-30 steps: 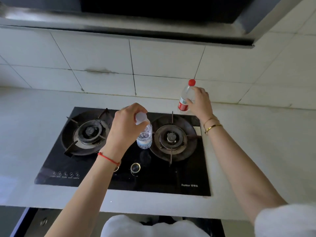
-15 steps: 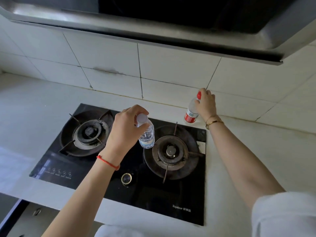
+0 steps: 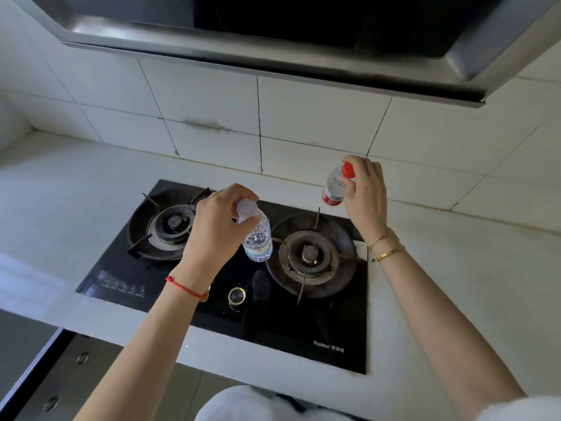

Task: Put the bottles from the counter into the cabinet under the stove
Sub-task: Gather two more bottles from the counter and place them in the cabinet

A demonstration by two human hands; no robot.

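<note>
My left hand (image 3: 214, 226) grips a small clear water bottle (image 3: 257, 238) with a white cap by its neck, held in the air above the middle of the black stove (image 3: 212, 302). My right hand (image 3: 364, 196) grips a second small bottle (image 3: 334, 186), red-capped with a red label, near its top, lifted above the stove's back right corner by the tiled wall. The cabinet under the stove shows only as a dark strip (image 3: 36, 369) at the bottom left; its door is mostly out of view.
The stove has two burners (image 3: 173, 221) (image 3: 309, 253) and a brass knob (image 3: 236, 296) in front. Pale counter (image 3: 455, 284) runs left and right of it. A range hood (image 3: 273, 47) hangs low overhead. White clothing shows at the bottom edge.
My right hand has lifted the red-capped bottle off the counter and brought it slightly nearer. The left hand keeps the clear bottle over the stove. The view has tilted a little.
</note>
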